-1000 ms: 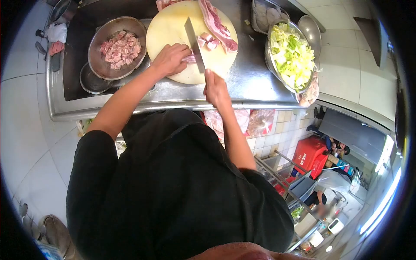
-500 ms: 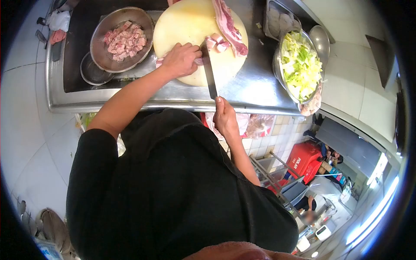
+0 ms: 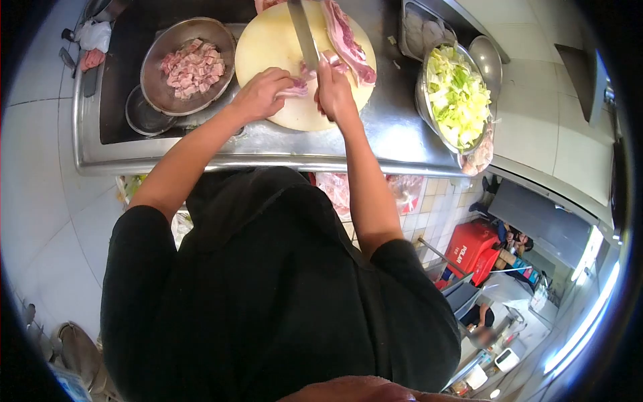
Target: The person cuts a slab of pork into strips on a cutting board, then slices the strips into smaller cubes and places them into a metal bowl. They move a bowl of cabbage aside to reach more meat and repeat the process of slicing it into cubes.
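Observation:
A round, pale cutting board [image 3: 269,41] lies on the steel counter. My left hand [image 3: 262,95] is closed on a strip of pork belly [image 3: 293,88] at the board's near side. In my right hand [image 3: 333,88] is a large knife [image 3: 304,32], its blade pointing away from me across the board. The handle is hidden in my fist. Just beyond that fist sit a few cut pork pieces [image 3: 338,63], partly covered by it. A longer slab of pork belly [image 3: 348,45] rests along the board's right side.
Left of the board, a metal bowl [image 3: 153,57] holds diced pork [image 3: 193,68], with a smaller dark bowl [image 3: 142,122] beneath its edge. At right stands a bowl of chopped lettuce [image 3: 459,100] beside a metal tray [image 3: 410,40]. Other people are in the background, lower right.
My right hand has moved forward onto the board, and the knife has swung so its blade reaches toward the far edge. My left hand has shifted slightly left and nearer me with the pork strip.

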A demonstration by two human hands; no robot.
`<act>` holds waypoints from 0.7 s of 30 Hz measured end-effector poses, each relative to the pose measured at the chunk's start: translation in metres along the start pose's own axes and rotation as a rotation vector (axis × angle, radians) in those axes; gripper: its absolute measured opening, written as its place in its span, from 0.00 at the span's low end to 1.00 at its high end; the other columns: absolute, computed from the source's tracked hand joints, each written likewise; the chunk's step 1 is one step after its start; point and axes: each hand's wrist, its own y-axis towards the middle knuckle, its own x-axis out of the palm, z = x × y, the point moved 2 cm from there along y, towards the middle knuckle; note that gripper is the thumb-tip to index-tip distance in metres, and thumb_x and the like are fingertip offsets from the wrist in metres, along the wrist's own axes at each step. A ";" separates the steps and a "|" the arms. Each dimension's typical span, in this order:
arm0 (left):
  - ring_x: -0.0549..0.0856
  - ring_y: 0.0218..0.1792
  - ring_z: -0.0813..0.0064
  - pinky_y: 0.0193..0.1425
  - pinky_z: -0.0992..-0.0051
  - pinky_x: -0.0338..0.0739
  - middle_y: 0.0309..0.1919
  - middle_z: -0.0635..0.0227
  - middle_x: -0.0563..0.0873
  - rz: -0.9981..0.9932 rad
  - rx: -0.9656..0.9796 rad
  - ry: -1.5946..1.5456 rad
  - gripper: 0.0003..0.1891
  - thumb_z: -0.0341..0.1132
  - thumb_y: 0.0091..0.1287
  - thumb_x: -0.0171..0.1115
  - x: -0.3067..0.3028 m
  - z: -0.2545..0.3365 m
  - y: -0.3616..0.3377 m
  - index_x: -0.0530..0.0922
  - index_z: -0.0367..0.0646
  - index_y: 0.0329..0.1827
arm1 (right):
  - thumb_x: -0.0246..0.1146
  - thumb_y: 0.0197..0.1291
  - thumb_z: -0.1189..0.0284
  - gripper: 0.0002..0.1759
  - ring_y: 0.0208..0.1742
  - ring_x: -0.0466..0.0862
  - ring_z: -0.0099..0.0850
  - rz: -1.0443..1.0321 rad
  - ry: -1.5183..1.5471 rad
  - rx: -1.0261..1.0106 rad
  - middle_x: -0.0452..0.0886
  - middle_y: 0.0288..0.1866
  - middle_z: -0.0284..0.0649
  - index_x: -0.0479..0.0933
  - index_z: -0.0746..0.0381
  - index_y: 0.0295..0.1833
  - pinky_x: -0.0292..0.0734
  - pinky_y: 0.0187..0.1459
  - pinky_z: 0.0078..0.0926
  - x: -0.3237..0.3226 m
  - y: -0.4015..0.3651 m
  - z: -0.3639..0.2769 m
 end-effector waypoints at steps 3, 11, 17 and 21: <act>0.82 0.59 0.57 0.61 0.58 0.77 0.53 0.61 0.85 -0.071 -0.028 0.108 0.20 0.28 0.53 0.68 -0.003 0.004 0.005 0.84 0.40 0.52 | 0.45 0.83 0.50 0.33 0.29 0.86 0.48 -0.059 -0.034 0.171 0.81 0.26 0.57 0.80 0.71 0.47 0.79 0.41 0.46 0.000 -0.062 0.008; 0.82 0.55 0.59 0.58 0.59 0.76 0.46 0.63 0.84 -0.119 -0.137 0.167 0.16 0.34 0.55 0.67 0.003 0.012 0.009 0.86 0.42 0.47 | 0.45 0.84 0.53 0.29 0.61 0.80 0.68 -0.004 -0.160 0.268 0.83 0.55 0.69 0.80 0.67 0.63 0.75 0.61 0.56 0.009 -0.167 0.041; 0.85 0.54 0.56 0.58 0.58 0.78 0.49 0.61 0.88 -0.045 -0.123 0.065 0.17 0.30 0.54 0.69 0.009 0.003 0.006 0.86 0.40 0.48 | 0.45 0.83 0.54 0.30 0.55 0.82 0.69 0.038 -0.269 -0.107 0.84 0.50 0.69 0.81 0.70 0.55 0.75 0.58 0.61 0.048 -0.001 0.017; 0.83 0.59 0.58 0.64 0.60 0.77 0.54 0.60 0.87 -0.073 -0.048 0.016 0.21 0.31 0.55 0.69 0.002 -0.004 -0.006 0.86 0.40 0.54 | 0.45 0.82 0.50 0.33 0.25 0.85 0.49 -0.085 0.011 0.049 0.82 0.26 0.56 0.79 0.72 0.45 0.82 0.31 0.46 0.029 0.046 -0.019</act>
